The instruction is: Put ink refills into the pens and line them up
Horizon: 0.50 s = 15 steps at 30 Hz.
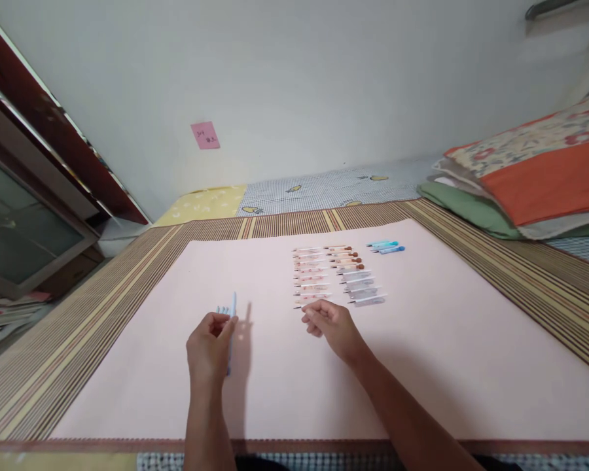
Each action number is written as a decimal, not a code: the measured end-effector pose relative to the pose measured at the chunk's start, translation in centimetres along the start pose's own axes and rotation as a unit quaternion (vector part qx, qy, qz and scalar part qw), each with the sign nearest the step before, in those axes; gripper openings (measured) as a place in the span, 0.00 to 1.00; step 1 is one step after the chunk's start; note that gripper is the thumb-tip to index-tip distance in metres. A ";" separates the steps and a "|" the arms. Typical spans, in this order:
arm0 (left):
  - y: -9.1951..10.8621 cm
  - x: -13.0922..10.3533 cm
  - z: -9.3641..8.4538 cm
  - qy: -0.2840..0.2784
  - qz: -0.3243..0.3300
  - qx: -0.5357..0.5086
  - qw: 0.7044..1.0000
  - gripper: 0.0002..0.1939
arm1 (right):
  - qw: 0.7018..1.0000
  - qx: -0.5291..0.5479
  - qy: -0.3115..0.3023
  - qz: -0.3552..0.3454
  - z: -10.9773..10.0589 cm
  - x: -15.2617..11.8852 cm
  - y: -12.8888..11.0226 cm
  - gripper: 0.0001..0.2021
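Note:
My left hand (210, 340) is closed around a light blue pen (233, 304) held nearly upright over the pink sheet. The tops of several other light blue pens (222, 310) show just behind its fingers; whether they are held or lying down is unclear. My right hand (331, 325) has its fingers bunched together at the lower end of a column of white-and-pink patterned pens (311, 269). A dark tip of the lowest pen (298, 307) pokes out beside the fingertips. Anything inside that grasp is hidden.
Right of the column lie pens with brown tops (346, 256), grey translucent pens (360, 282) and blue pens (387, 247). The pink sheet (152, 366) covers a striped mat (78, 320). Folded bedding (540, 183) is piled at right. A pink note (205, 135) sticks to the wall.

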<state>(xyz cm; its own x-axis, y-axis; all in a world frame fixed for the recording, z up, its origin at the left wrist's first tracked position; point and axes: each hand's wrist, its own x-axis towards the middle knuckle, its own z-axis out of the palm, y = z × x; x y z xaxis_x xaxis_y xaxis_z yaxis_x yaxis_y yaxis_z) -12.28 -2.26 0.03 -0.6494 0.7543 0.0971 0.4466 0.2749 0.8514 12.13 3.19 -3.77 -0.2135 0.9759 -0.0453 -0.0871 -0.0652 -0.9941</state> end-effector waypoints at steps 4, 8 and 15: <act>-0.5 0.2 0.6 -0.008 0.017 0.154 0.988 0.07 | 1.000 -0.002 0.002 -0.003 -0.3 0.2 -0.1 0.15; -0.6 0.4 1.3 -0.015 0.019 0.231 0.973 0.07 | 1.000 0.003 0.007 -0.003 -0.3 0.2 -0.4 0.15; -0.6 0.4 1.4 -0.021 -0.022 0.284 0.958 0.09 | 1.000 0.003 0.004 -0.001 -0.7 0.4 -0.5 0.14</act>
<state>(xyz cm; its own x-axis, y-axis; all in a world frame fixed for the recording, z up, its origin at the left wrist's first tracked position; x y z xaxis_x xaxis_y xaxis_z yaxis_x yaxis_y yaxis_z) -11.98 -1.31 -1.17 -0.6551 0.7546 0.0376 0.6902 0.5775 0.4360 12.78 3.73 -3.41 -0.2056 0.9777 -0.0433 -0.0945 -0.0639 -0.9935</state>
